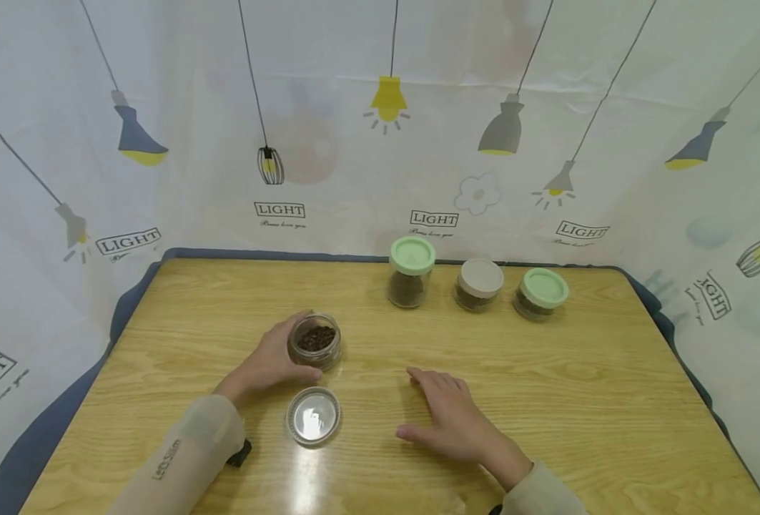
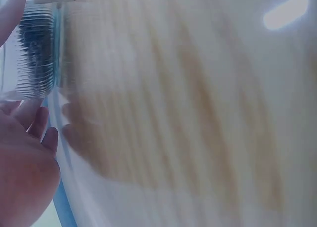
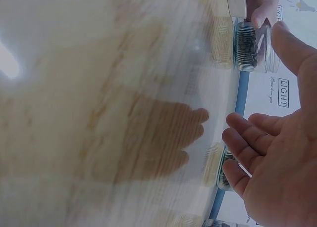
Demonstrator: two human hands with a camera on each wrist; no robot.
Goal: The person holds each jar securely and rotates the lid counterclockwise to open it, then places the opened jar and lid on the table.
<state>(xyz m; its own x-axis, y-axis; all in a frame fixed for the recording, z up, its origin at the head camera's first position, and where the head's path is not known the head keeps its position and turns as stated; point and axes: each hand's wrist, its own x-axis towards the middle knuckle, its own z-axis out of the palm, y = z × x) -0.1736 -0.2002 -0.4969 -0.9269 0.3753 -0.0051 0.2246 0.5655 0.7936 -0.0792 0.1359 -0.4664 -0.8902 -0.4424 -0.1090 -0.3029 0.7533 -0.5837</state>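
Observation:
On the left of the table, my left hand (image 1: pixel 277 352) holds a lidless glass jar (image 1: pixel 315 342), fingers on its far left side and thumb at its near side. Small dark brown pieces fill part of the jar. Ribbed glass walls show on the jar (image 2: pixel 37 51) in the left wrist view. Just in front of it lies a round lid (image 1: pixel 313 416) with a shiny, clear-looking centre. My right hand (image 1: pixel 452 418) is apart from the jar, to the right of the lid, with its fingers extended and nothing in it.
At the back stand three lidded jars with dark contents: a taller one with a green lid (image 1: pixel 412 255), a short one with a greyish lid (image 1: pixel 481 277) and another short one with a green lid (image 1: pixel 544 288). A lamp-patterned curtain (image 1: pixel 341 179) surrounds the wooden table (image 1: pixel 611 400).

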